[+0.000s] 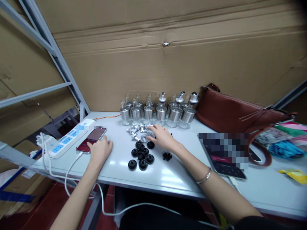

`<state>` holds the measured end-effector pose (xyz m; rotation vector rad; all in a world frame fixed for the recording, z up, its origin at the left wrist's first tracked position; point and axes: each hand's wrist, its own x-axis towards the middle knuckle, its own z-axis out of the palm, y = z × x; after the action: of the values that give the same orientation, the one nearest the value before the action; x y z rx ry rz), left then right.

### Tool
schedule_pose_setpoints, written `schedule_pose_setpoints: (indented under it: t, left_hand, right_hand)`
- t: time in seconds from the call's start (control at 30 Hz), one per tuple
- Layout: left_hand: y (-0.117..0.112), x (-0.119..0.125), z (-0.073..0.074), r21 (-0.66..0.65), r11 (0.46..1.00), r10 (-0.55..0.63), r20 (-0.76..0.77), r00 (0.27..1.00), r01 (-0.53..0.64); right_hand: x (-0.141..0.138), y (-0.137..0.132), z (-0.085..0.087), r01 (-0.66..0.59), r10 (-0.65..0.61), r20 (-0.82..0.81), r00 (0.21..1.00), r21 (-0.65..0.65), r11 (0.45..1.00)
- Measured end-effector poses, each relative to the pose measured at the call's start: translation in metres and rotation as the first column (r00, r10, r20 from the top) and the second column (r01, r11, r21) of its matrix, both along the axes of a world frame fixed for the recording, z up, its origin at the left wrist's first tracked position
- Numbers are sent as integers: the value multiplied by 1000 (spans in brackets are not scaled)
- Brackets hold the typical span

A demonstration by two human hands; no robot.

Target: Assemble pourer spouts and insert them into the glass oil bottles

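Note:
My left hand (100,150) rests on the table at the phone (90,140), one finger touching its lit screen and the others loosely bent; it grips nothing. At the pile of silver and clear pourer parts (134,130) is my right hand (163,138), its thumb and fingers apart over the pile's right side. Whether a fingertip touches a part there I cannot tell. Nearer me lie several black ribbed stoppers (141,155) and a small cluster of black pieces (167,156). Behind the pile stand glass bottles with steel sleeves (148,112), three of them topped with pourers (179,97).
A white power strip (72,137) and a charging cable (66,175) are at the left. To the right are a brown leather bag (227,110), a tablet (223,156) and a yellow packet (295,175). Cardboard (144,64) walls the back; a metal frame (59,64) rises at left.

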<state>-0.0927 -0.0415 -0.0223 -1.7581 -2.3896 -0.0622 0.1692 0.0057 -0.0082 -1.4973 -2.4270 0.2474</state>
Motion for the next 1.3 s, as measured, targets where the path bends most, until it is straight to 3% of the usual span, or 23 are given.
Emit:
schedule_pose_setpoints:
  t: [0.77,0.97,1.03,1.17,1.3]
  left_hand:
    - [-18,3,-7,15,1000,-10,-106,994,12]
    - [-4,-13,11,-23,999,25,4,1000,-25]
    - [-4,-3,19,-27,999,-18,0,1000,18]
    - [-15,41,30,-79,949,-298,73,952,304]
    - [-18,62,33,-93,934,-334,118,935,345]
  right_hand:
    - [0,-1,2,56,-50,-70,996,87,995]
    - [1,-1,3,70,-64,-82,995,79,994]
    - [1,-1,3,68,-61,-85,995,79,995]
    - [3,-1,2,38,-32,-89,996,70,997]
    - [4,0,-1,17,-13,-99,995,46,999]
